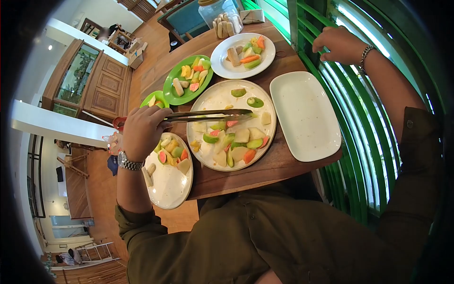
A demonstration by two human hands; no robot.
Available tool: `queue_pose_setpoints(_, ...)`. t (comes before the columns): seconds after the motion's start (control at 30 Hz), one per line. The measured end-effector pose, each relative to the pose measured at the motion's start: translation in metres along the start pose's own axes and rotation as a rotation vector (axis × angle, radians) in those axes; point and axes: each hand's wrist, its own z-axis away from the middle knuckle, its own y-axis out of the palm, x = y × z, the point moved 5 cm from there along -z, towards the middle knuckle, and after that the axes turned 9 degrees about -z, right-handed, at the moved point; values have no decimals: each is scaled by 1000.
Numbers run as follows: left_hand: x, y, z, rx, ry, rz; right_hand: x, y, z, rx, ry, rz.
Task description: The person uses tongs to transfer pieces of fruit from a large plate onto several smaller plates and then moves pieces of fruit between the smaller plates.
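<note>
My left hand (144, 128) is closed around metal tongs (208, 114). Their tips reach over the large round plate (213, 94); whether they pinch any fruit I cannot tell. Cut fruit (242, 136) in green, pale, pink and orange pieces lies mostly on that plate's near half. Below my left hand is a white plate (170, 188) with fruit and finger biscuits. My right hand (341, 46) is raised at the green window slats (318, 28), fingers bent and apart, with nothing visible in it. Nearer me on that side lies a white rectangular dish (306, 116) with a few specks.
Farther back stand a green plate (171, 96) and a white round plate (218, 60), both with fruit and biscuits. A smaller green plate (164, 98) sits behind my left hand. A jar of finger biscuits (222, 23) stands at the wooden table's (227, 182) far end.
</note>
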Motion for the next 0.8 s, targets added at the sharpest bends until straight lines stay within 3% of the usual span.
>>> queue_pose_setpoints(0.2,18,9,-40,-161,-134,41,4,-1,0,25,5,3)
queue_pose_setpoints(0.27,19,24,-65,-109,-309,164,0,1,-2,30,5,-6)
queue_pose_setpoints(0.4,1,49,-112,-49,-324,187,2,-1,-2,50,20,1)
queue_pose_setpoints(0.5,-7,65,-130,125,-410,216,2,0,-2,48,11,15)
queue_pose_setpoints(0.8,-3,52,-126,151,-368,115,-1,2,-4,33,13,0)
